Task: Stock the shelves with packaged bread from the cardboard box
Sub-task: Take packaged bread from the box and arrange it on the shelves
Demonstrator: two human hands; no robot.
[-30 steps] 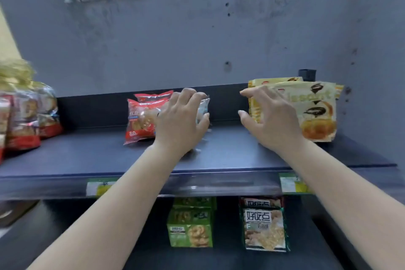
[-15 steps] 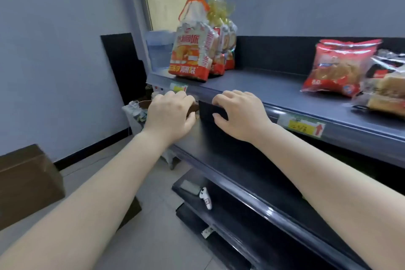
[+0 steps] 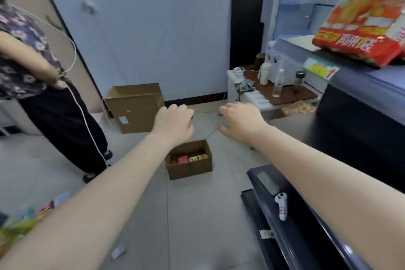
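Both hands have left the shelf edge, and my view has swung from the shelf to the floor. My left hand point(image 3: 174, 121) and right hand point(image 3: 241, 121) hang in the air, fingers loosely curled, holding nothing. I see only their backs, so the fingertips are hidden. Below them an open cardboard box point(image 3: 189, 160) sits on the floor with a few packs inside, too small to read. One bread bag point(image 3: 363, 17) stands on the shelf point(image 3: 359, 76) at right, cut off by the edge. A person point(image 3: 43, 76) stands at left, partly out of view.
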